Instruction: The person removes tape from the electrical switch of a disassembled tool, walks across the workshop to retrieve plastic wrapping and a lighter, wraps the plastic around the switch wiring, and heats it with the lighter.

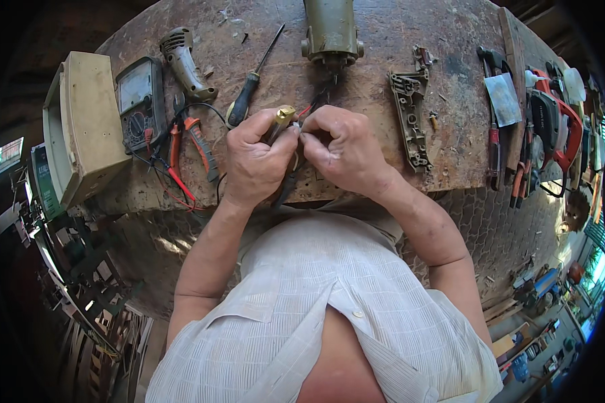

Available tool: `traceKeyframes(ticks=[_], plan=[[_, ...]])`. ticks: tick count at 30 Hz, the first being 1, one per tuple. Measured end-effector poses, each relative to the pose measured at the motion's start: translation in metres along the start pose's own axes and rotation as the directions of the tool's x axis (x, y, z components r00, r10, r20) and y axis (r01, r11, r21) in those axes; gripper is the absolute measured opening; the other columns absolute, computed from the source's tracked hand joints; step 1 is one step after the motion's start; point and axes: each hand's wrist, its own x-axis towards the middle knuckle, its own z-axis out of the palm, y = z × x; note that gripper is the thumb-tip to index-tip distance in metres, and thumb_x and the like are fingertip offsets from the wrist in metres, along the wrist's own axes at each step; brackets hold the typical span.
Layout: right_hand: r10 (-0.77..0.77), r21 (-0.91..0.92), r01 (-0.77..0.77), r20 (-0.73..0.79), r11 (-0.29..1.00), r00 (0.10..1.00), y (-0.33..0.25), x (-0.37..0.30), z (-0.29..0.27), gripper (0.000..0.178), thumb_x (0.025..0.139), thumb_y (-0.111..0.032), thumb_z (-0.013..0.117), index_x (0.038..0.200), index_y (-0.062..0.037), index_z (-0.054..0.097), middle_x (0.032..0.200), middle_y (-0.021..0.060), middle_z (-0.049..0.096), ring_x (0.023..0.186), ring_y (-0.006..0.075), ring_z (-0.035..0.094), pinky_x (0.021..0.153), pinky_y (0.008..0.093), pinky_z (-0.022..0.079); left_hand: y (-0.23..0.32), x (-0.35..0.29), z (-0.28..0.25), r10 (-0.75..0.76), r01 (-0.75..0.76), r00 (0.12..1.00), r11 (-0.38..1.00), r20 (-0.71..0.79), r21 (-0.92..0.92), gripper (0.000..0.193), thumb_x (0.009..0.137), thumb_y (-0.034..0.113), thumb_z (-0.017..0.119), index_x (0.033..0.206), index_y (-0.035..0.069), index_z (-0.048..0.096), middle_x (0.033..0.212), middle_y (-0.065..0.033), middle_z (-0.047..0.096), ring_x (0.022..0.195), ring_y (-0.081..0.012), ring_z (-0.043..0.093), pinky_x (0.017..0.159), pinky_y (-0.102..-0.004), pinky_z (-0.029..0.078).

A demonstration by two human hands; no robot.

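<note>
My left hand point(257, 156) is closed around a short brass-coloured tool point(284, 115), its shiny end pointing up between thumb and fingers; its exact kind is unclear. Close beside it, my right hand point(343, 146) has thumb and forefinger pinched on a thin wire end. The fingertips of both hands nearly meet. A red wire point(305, 109) and dark leads run from there toward the olive-green motor housing point(331, 32) of a power tool beyond. Below the fingers, a dark cable point(286, 188) hangs over the bench edge.
On the wooden bench point(370, 47), a screwdriver point(243, 99), pliers point(200, 144), multimeter point(140, 101), loose tool handle point(185, 66) and wooden box point(91, 127) are at left. An opened handle shell point(410, 121) lies right; farther right are a hammer point(489, 60) and red power tool point(561, 131).
</note>
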Motion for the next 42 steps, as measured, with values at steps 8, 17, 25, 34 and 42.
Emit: traceKeyframes(ticks=[8,17,25,34,42], plan=[[-0.219,-0.095,0.208,-0.128,0.974,0.967,0.007,-0.009,0.012,0.012,0.081,-0.002,0.076,0.087,-0.0039,0.065,0.082,0.0142,0.066,0.078,0.0364,0.067,0.07,0.0455,0.054,0.002,-0.002,0.0,0.069,-0.069,0.998,0.997,0.001,0.035,0.017,0.094,-0.001,0.073,0.111,-0.005,0.073,0.091,-0.0087,0.073,0.08,-0.0099,0.064,0.073,-0.029,0.052],[-0.215,0.09,0.223,-0.084,0.971,0.973,-0.015,-0.045,0.032,0.016,0.08,0.002,0.073,0.091,-0.005,0.064,0.088,0.0134,0.067,0.082,0.0356,0.068,0.07,0.0456,0.054,-0.008,0.0,0.001,0.095,-0.094,0.995,0.995,-0.018,0.031,0.014,0.097,0.001,0.073,0.11,-0.002,0.076,0.084,-0.0024,0.071,0.075,-0.0061,0.063,0.067,-0.0252,0.05],[0.084,-0.447,0.061,0.298,0.893,0.951,-0.033,-0.108,-0.053,0.015,0.081,-0.01,0.077,0.089,-0.0062,0.065,0.081,0.0104,0.062,0.075,0.0312,0.062,0.072,0.044,0.049,0.002,0.002,-0.004,-0.136,0.143,0.989,0.975,0.053,-0.171,0.013,0.102,0.005,0.069,0.111,0.001,0.076,0.079,0.0038,0.069,0.068,0.0,0.058,0.06,-0.0198,0.044],[-0.047,-0.425,0.017,-0.059,0.905,0.997,-0.042,-0.047,-0.044,0.019,0.085,-0.011,0.082,0.099,-0.0054,0.07,0.085,0.0106,0.067,0.079,0.0307,0.069,0.069,0.0417,0.056,0.004,-0.007,-0.017,-0.117,0.076,0.99,0.916,-0.082,-0.394,0.019,0.104,0.008,0.064,0.117,0.001,0.074,0.089,-0.0024,0.074,0.077,-0.0055,0.062,0.069,-0.0225,0.048],[-0.038,-0.191,0.012,-0.133,0.981,0.99,-0.037,-0.065,-0.031,0.005,0.089,-0.002,0.076,0.092,-0.0042,0.073,0.08,0.013,0.072,0.068,0.0332,0.07,0.064,0.0424,0.056,0.022,-0.041,-0.033,-0.144,0.127,0.988,0.964,-0.054,-0.232,0.004,0.1,0.002,0.068,0.099,0.0,0.071,0.083,0.0041,0.066,0.074,-0.0015,0.056,0.063,-0.0203,0.043]])
